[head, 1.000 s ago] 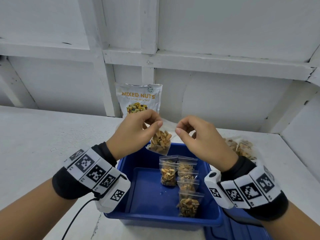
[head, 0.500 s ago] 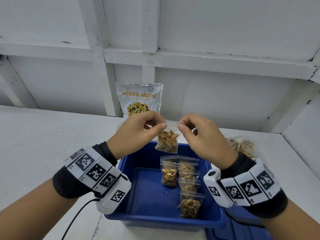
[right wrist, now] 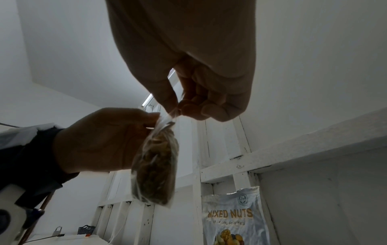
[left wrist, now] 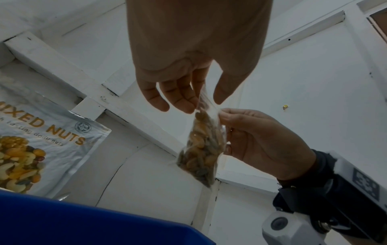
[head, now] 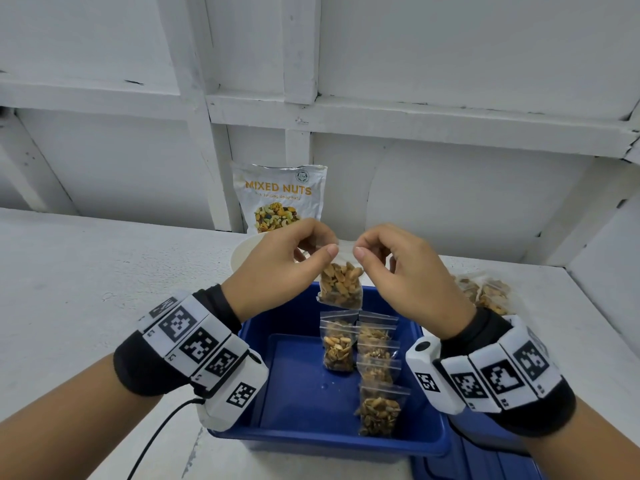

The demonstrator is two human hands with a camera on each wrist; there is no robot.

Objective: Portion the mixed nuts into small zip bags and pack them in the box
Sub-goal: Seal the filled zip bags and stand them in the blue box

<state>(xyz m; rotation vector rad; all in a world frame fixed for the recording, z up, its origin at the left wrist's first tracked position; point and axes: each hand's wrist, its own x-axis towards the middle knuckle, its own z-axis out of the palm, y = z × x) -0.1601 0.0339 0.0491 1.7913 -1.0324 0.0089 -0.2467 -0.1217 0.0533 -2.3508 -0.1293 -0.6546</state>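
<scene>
A small clear zip bag of nuts [head: 341, 285] [left wrist: 200, 152] [right wrist: 156, 170] hangs above the far end of the blue box [head: 294, 393]. My left hand [head: 294, 261] [left wrist: 188, 89] pinches its top left corner between thumb and fingers. My right hand [head: 398, 271] [right wrist: 188, 99] pinches the top right corner. Several filled zip bags [head: 375, 362] lie in a row inside the box. The large Mixed Nuts pouch [head: 280, 199] stands against the white wall behind.
A white bowl [head: 242, 258] sits behind my left hand, mostly hidden. More filled zip bags [head: 485, 292] lie on the white table at the right. A blue lid [head: 485, 465] lies at the box's near right corner. A black cable [head: 156, 434] trails from my left wrist.
Both hands rose a little and came closer together over the bag's top edge. The bag moved to the right, from hanging at the left hand alone to between both hands.
</scene>
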